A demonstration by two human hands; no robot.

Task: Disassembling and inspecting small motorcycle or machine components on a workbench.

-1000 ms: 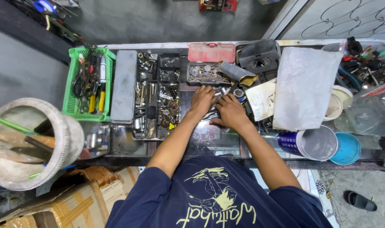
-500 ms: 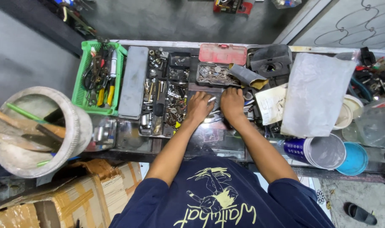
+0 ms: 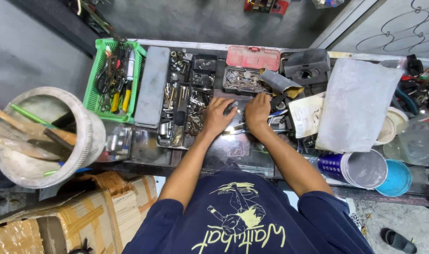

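Observation:
My left hand (image 3: pixel 218 115) rests on the glass counter (image 3: pixel 238 150), its fingers closed around a small dark part (image 3: pixel 231 107). My right hand (image 3: pixel 257 111) lies close beside it, fingers curled down over small metal pieces on the glass; what it holds is hidden. Just left of my hands stands a black tray of sockets and bits (image 3: pixel 186 94). Beyond my hands sits a small open box of metal parts (image 3: pixel 242 80) and a red case (image 3: pixel 253 57).
A green basket of pliers (image 3: pixel 113 77) and a grey lid (image 3: pixel 152 84) lie at the left. A large bucket with wooden sticks (image 3: pixel 40 136) stands lower left. At the right are a plastic sheet (image 3: pixel 355 103), a blue can (image 3: pixel 351 168) and cardboard boxes (image 3: pixel 83 211) below.
My view has shifted slightly, and both hands have stayed together at the counter's middle, moving a little nearer to the small parts box.

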